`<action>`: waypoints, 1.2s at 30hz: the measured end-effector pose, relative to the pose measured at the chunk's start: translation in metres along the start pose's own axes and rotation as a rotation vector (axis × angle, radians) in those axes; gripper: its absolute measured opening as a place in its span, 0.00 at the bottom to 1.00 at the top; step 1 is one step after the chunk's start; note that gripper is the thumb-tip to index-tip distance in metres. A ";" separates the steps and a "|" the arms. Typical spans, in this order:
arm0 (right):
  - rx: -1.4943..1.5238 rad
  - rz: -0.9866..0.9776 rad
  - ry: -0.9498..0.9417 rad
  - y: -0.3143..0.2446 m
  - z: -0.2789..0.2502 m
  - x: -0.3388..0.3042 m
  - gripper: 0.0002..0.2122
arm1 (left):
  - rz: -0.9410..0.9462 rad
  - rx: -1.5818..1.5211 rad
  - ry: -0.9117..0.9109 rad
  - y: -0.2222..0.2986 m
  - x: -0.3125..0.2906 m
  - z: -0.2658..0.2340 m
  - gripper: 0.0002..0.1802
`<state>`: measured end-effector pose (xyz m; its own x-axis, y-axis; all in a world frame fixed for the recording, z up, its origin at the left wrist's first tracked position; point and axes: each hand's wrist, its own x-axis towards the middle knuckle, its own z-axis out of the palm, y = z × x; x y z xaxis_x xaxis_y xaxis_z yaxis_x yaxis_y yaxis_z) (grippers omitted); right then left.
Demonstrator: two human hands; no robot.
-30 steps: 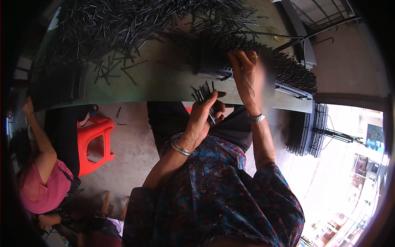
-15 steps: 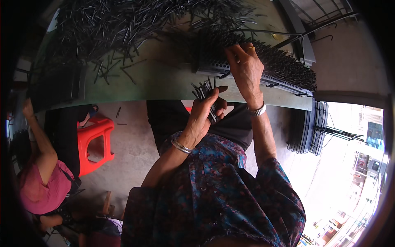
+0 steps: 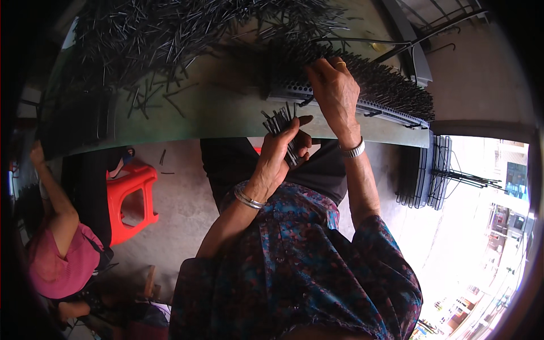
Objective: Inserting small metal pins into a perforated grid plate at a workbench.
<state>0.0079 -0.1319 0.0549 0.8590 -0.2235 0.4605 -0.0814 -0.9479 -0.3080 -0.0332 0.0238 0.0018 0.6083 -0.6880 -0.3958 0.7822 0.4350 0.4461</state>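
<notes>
My left hand [image 3: 281, 148] is closed round a bundle of thin black sticks [image 3: 277, 120] just off the table's near edge; their ends fan out above the thumb. My right hand [image 3: 335, 90] is over a long perforated rack [image 3: 294, 91], its fingers bent down and pressed together among the upright black sticks [image 3: 391, 85] that fill it. Whatever those fingertips hold is hidden behind the hand. The rack lies slantwise along the right part of the table, with a row of holes showing on its near side.
A large heap of loose black sticks [image 3: 141, 39] covers the far left of the greenish table [image 3: 226, 122]. Black wire frames [image 3: 422, 175] hang off the right end. On the left, a person in a pink top [image 3: 71, 260] sits near a red stool [image 3: 133, 198].
My right hand has shifted slightly left and toward the far side over the rack. The left hand keeps its bundle in nearly the same place.
</notes>
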 end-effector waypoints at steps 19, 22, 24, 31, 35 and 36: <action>-0.038 -0.028 0.039 0.002 0.010 0.000 0.05 | 0.015 0.002 -0.013 -0.004 0.001 -0.002 0.24; -0.023 0.046 -0.034 0.004 0.010 -0.009 0.07 | 0.030 -0.011 0.001 -0.003 0.001 0.001 0.24; -0.014 0.074 -0.015 -0.001 0.002 -0.016 0.09 | -0.004 -0.024 0.019 -0.001 0.000 0.004 0.24; 0.585 0.210 -0.500 0.005 -0.019 -0.033 0.11 | 0.072 0.058 -0.070 0.003 0.001 0.000 0.24; 0.885 0.235 -0.632 0.009 -0.026 -0.026 0.09 | -0.044 0.167 -0.050 0.014 -0.004 0.008 0.24; 0.867 0.197 -0.650 0.011 -0.027 -0.025 0.09 | -0.061 0.174 -0.073 0.016 -0.004 0.008 0.24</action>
<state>-0.0278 -0.1427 0.0625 0.9928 0.0503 -0.1083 -0.0821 -0.3709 -0.9251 -0.0246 0.0289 0.0166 0.5439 -0.7533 -0.3697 0.7784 0.2882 0.5577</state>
